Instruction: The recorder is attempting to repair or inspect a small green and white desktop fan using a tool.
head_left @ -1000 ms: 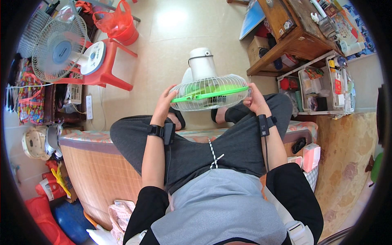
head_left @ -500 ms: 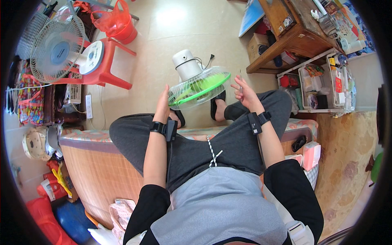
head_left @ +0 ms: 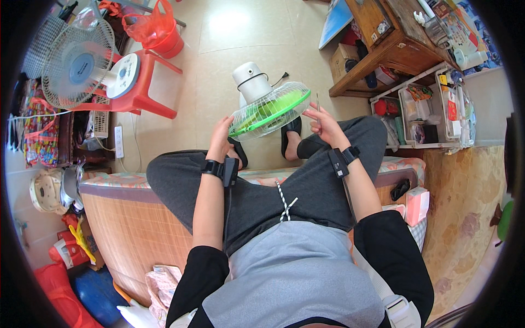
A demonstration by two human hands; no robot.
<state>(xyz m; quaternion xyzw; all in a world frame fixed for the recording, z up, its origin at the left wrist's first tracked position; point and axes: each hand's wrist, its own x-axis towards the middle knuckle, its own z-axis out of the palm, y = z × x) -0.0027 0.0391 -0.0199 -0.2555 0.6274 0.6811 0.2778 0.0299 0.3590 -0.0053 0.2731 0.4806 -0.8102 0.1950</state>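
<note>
A white table fan [head_left: 251, 82] with a wire cage [head_left: 262, 126] and green rim [head_left: 290, 109] rests tilted between my feet, its cord and plug [head_left: 285, 75] lying behind it. My left hand [head_left: 221, 134] grips the cage's left edge. My right hand [head_left: 325, 123], just right of the cage, is closed on a slim metal tool [head_left: 318, 101], like a screwdriver, held upright with some fingers reaching toward the rim; whether they touch it I cannot tell.
A second fan [head_left: 120, 76] sits on a red plastic chair [head_left: 158, 106], near a bucket [head_left: 170, 46] and power strip [head_left: 119, 142]. At right are a wooden desk [head_left: 394, 49] and loaded rack [head_left: 415, 109]. I sit on a mat-covered bed [head_left: 120, 224].
The fan has shifted left and tilted, its rim now slanting up to the right. My right hand has left the rim's edge, and the slim tool now shows upright in it.
</note>
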